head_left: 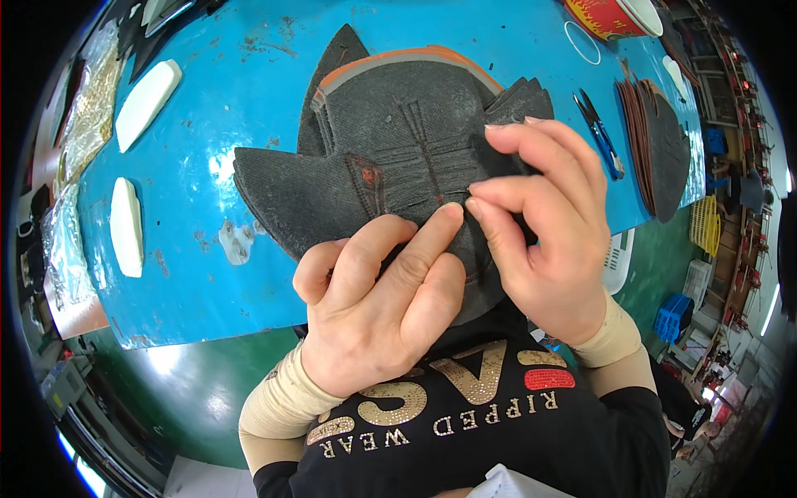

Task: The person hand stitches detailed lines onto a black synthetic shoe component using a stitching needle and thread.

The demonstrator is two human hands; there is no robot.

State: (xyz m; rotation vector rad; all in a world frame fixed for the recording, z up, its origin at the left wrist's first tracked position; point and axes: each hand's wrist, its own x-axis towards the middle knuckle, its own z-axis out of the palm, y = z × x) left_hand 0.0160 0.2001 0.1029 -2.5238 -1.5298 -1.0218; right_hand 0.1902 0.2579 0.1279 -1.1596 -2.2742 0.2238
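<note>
In front of me on the blue table lies a layered stack of dark grey fabric pieces shaped like shoe uppers (398, 116), with stitched lines, gathered folds and an orange-grey band along the far edge. My left hand (378, 290) bears on its near part, index fingertip set beside the central seam, the other fingers curled. Just to the right, my right hand (540, 216) pinches thumb and forefinger together at the fabric's surface. Whatever sits in that pinch is too small to make out. A reddish-brown patch (371, 178) shows through a slit left of the seam.
Two white pads (148, 104) (126, 227) and clear plastic bags (87, 108) lie at the left. On the right are dark-bladed snips (599, 137), a stack of brown-edged grey pieces (664, 153), a white ring (583, 43) and a red-yellow tub (602, 18). The table's near edge is close to my body.
</note>
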